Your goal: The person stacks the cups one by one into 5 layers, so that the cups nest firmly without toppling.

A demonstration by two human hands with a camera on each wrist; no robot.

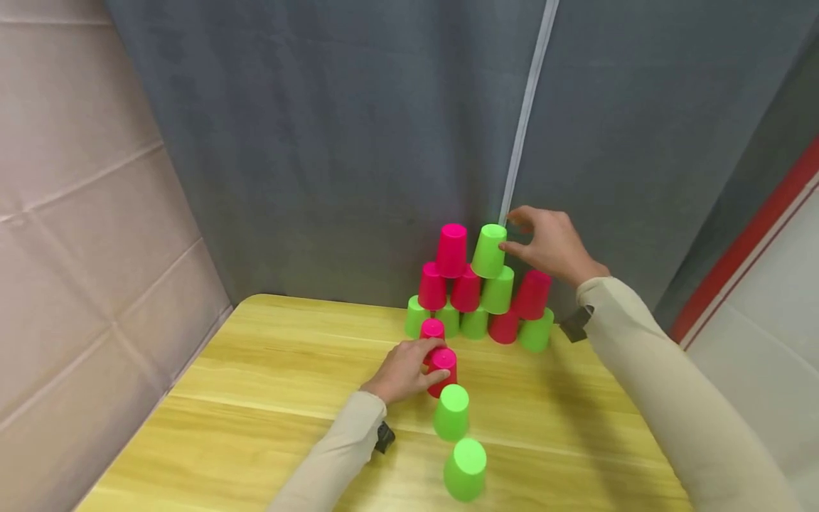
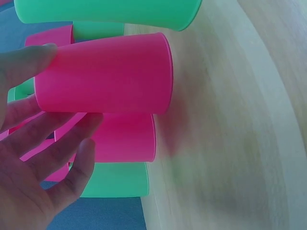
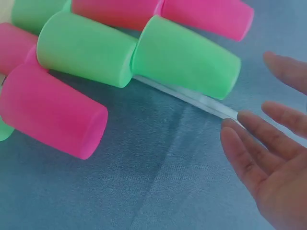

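Head view shows our left hand (image 1: 404,370) curled round a pink cup (image 1: 442,370) that stands upside down on the wooden table (image 1: 256,398), just in front of the cup pyramid (image 1: 476,291). Left wrist view confirms this grip: fingers (image 2: 57,143) and thumb wrap the pink cup (image 2: 105,74), and its rim appears to rest on the tabletop (image 2: 230,120). Our right hand (image 1: 550,245) is up at the third tier, fingers spread and relaxed beside the tilted green cup (image 1: 489,250); in the head view one fingertip seems to meet its side, while the right wrist view shows the right hand (image 3: 268,158) apart from the green cup (image 3: 187,57), so we cannot tell whether contact is made. A second pink cup (image 1: 432,329) stands just behind the gripped one, and two spare green cups (image 1: 457,441) stand in a line nearer to us. We judge the step in hand to be building the third tier, with the green cup just placed and leaning. We judge that the next move calls for a straight lift of the gripped pink cup, clear of its neighbour, then a level set-down across two lower cup bases without nudging the leaning cup.
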